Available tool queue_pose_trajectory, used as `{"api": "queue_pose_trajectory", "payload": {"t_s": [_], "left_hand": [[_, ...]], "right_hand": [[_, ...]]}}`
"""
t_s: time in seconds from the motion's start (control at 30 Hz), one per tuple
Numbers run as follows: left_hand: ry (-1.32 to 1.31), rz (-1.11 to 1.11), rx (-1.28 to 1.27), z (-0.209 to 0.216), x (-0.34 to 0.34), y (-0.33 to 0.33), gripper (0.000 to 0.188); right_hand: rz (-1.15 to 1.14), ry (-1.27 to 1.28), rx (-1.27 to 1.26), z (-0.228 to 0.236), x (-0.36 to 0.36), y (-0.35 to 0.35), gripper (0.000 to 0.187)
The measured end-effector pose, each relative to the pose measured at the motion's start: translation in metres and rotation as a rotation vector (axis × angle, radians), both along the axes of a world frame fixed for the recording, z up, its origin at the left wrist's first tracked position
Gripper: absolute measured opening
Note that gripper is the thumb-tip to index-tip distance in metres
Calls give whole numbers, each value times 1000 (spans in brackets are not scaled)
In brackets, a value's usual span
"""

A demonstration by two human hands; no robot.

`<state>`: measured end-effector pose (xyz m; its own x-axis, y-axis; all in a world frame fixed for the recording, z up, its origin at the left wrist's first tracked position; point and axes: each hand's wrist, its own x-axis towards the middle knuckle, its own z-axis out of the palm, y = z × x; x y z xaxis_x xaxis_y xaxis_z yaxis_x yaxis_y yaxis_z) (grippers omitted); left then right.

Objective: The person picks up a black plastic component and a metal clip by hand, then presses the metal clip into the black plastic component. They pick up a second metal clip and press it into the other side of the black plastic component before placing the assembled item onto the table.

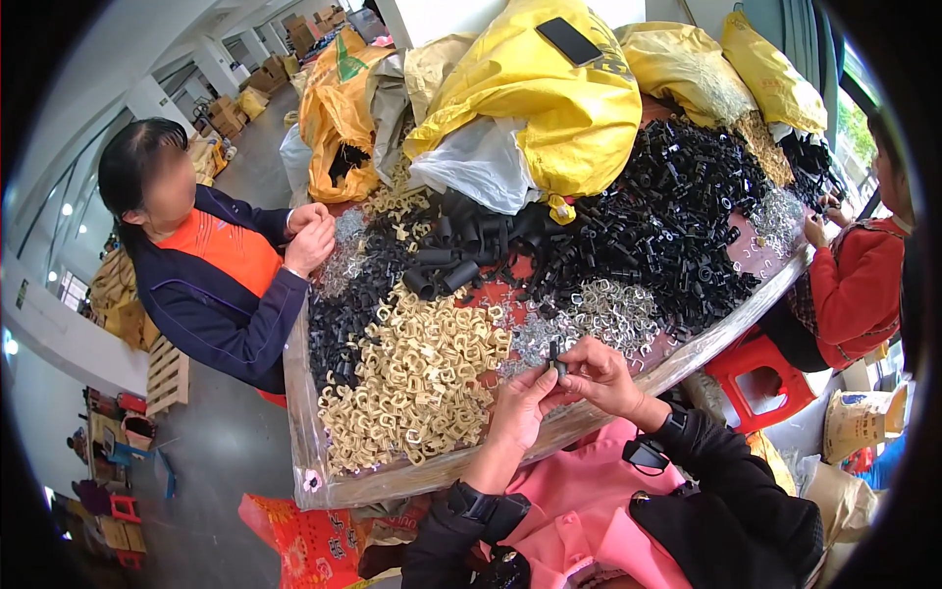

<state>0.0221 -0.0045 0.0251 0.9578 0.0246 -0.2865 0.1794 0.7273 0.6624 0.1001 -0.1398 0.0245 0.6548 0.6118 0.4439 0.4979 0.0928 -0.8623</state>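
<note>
Above the table's near edge my two hands meet, fingers pinched together. Between them is a small black plastic part (555, 359), gripped by my left hand (522, 401) from the left and by my right hand (601, 377) from the right. Its lower portion is hidden by my fingers. Just beyond my hands lie a heap of silvery metal clips (616, 312) and a scatter of small clear pieces (542, 336). Left of my left hand spreads a big pile of beige U-shaped parts (412, 378). A broad heap of black plastic parts (657, 216) covers the far right.
The table has a raised, wrapped wooden rim (579, 424). Black tubes (442, 275) lie mid-table; a yellow sack (549, 98) with a phone (568, 41) stands behind. Co-workers sit left (211, 265) and right (863, 275), near a red stool (760, 381).
</note>
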Motion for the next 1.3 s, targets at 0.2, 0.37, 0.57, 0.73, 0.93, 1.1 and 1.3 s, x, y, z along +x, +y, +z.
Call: {"api": "queue_pose_trajectory", "payload": {"t_s": [0.2, 0.37, 0.57, 0.73, 0.93, 1.1, 1.3], "left_hand": [[50, -21, 28, -1, -4, 2, 21], [66, -32, 72, 0, -7, 5, 22], [-36, -11, 166, -1, -9, 9, 25], [-93, 43, 413, -8, -12, 23, 28], [-20, 101, 383, -13, -21, 46, 27], [-4, 141, 380, -9, -26, 61, 26], [21, 190, 249, -5, -32, 70, 24]], "right_hand": [[18, -79, -86, 2, 2, 1, 23], [23, -187, -9, -2, 4, 8, 23], [9, -193, 21, -6, 0, 10, 16], [-19, -21, -69, -5, 0, 11, 12], [49, -244, -173, 12, 48, 45, 6], [113, -415, -239, 14, 107, 107, 14], [-37, -921, -555, -20, 137, 177, 32]]}}
